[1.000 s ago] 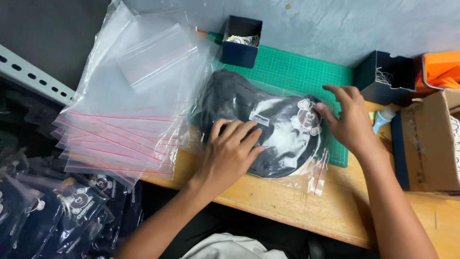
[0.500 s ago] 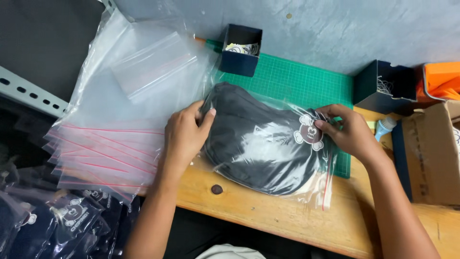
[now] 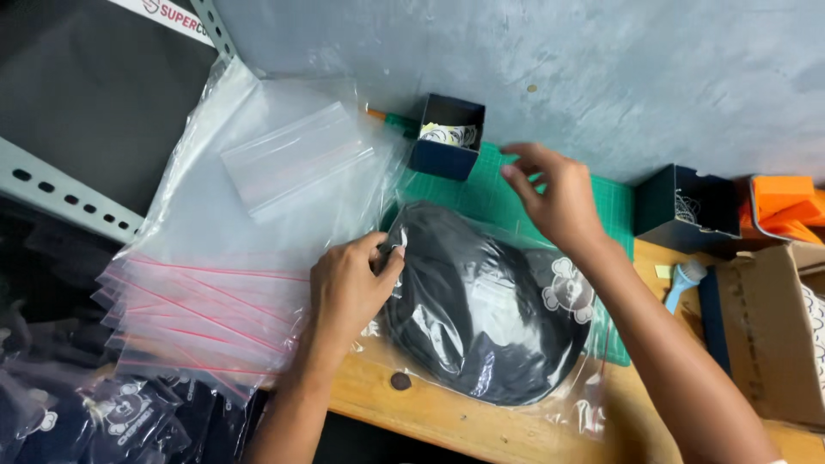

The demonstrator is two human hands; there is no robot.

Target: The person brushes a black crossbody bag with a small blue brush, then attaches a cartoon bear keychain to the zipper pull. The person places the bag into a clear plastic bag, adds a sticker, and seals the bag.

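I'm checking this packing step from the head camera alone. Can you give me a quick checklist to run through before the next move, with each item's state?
1. Left hand pinching the clear bag's left edge: ok.
2. Dark garment fully inside the bag: ok.
3. Right hand holding anything: not ok, it hovers above the green mat.
4. Bag seal shut: cannot tell.
5. Spare bag stack within reach: ok.
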